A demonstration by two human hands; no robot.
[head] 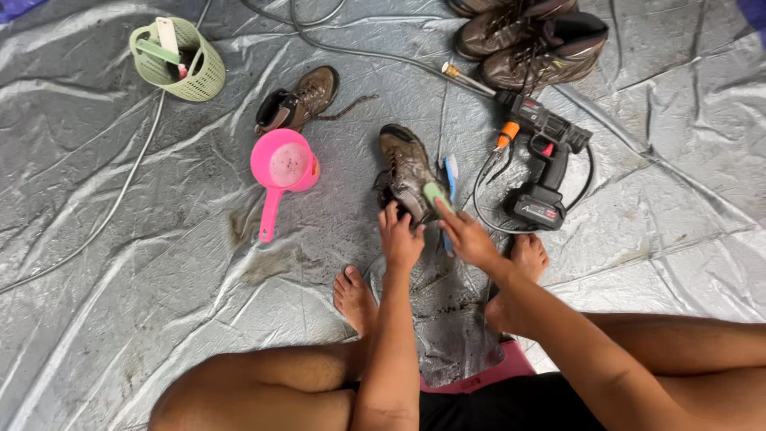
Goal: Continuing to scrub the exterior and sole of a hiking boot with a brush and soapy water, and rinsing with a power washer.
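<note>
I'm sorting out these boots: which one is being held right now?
The brown boot in the middle, gripped by the left hand while the right hand presses a brush to it. The others lie untouched farther away.

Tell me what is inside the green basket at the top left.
The green basket holds a pale flat stick-like tool standing upright, a green handle lying across its rim, and a small pink bit. The wall hides their lower ends and anything at the bottom.
</note>
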